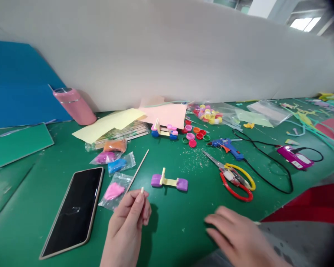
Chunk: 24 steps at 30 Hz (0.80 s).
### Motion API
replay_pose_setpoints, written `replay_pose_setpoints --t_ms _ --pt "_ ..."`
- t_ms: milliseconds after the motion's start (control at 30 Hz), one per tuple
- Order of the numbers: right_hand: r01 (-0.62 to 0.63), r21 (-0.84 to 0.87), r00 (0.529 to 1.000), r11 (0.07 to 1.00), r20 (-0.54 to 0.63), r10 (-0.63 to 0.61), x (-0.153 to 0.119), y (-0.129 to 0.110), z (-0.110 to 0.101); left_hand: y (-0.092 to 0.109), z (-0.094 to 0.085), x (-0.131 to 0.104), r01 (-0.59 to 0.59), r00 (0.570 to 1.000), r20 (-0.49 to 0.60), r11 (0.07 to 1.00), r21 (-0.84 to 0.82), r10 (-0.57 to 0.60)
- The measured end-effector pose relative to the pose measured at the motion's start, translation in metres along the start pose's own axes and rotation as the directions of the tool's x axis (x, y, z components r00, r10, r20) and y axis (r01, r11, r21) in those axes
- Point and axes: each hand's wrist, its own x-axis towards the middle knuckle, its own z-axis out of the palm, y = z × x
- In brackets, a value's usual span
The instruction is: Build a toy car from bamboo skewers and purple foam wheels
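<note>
My left hand point(130, 218) is closed in a pinch on a short pale stick piece point(142, 190), whose end shows above the thumb. My right hand point(233, 233), smeared by motion, is over the table's front edge with thumb and fingers apart and nothing visible between them. Just beyond the left hand stands a small model point(169, 181) with purple ends, a cream crossbar and an upright piece. A thin wooden stick point(138, 170) lies beside it, partly over a bag of pink clay point(114, 191). Farther back sits a similar model point(164, 130) with blue and pink ends.
Scissors point(231, 176) with red and yellow handles lie right of centre, near a blue glue gun point(226, 146) and its black cord. A phone point(72, 211) lies at left. Colored caps point(192, 143), clay bags point(115, 145), paper sheets point(108, 124) and a pink bottle point(75, 105) are farther back.
</note>
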Motion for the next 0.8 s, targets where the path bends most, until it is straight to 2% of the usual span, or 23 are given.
replay_pose_setpoints --t_ms 67,133,267,467,600,700,800 --pt "0.101 0.093 0.99 0.991 0.088 -0.11 0.031 -0.027 0.012 0.0 0.001 -0.003 0.001 1.0 0.028 1.0 0.028 -0.002" --pt "0.12 0.111 0.984 0.987 0.121 -0.133 0.048 -0.04 0.019 0.0 0.002 -0.005 0.005 0.999 0.05 0.998 0.065 -0.008" --pt "0.159 0.073 0.975 0.984 0.142 -0.169 0.052 -0.042 0.021 0.001 0.003 -0.005 0.028 0.998 0.046 0.993 0.118 -0.034" --pt "0.2 -0.159 0.961 0.967 0.226 -0.161 0.051 -0.037 0.034 -0.001 0.007 -0.004 0.001 0.998 0.057 0.988 0.152 -0.01" --pt "0.21 -0.138 0.95 0.968 0.264 -0.169 0.035 -0.018 0.017 -0.008 0.004 -0.003 0.028 0.999 0.029 0.991 0.13 -0.032" --pt "0.037 -0.162 0.974 0.986 0.226 0.0 0.009 0.011 -0.006 -0.012 0.004 0.0 0.037 0.999 0.01 0.991 0.126 -0.039" --pt "-0.078 -0.208 0.982 0.975 0.155 0.112 -0.024 0.054 -0.022 -0.014 0.01 0.003 0.045 0.999 0.012 0.992 0.122 -0.047"
